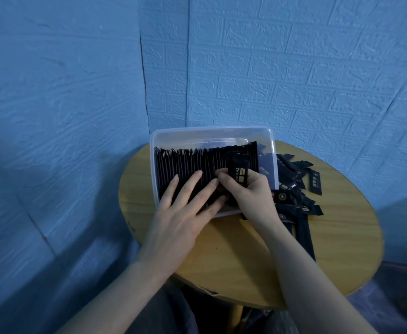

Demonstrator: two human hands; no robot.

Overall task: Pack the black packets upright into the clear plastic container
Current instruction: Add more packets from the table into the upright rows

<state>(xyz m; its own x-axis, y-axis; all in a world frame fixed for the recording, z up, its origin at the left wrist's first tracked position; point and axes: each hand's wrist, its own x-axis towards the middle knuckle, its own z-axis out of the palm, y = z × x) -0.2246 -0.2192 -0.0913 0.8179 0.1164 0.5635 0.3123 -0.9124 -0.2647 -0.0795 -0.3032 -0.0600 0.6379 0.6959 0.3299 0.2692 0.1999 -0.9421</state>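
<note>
Round wooden table (246,261) fills the foreground. Left hand (185,208) lies flat, fingers spread, pressing the upright row of black packets (188,165) in the clear plastic container (212,133). Right hand (248,189) pinches one packet (240,173) with illegible gold print. Loose packets (294,179) lie to the right; blue brick-textured wall (294,68) stands behind.

Round wooden table (330,249) before a blue brick-textured wall (318,68), grey trouser leg (168,314) below.
</note>
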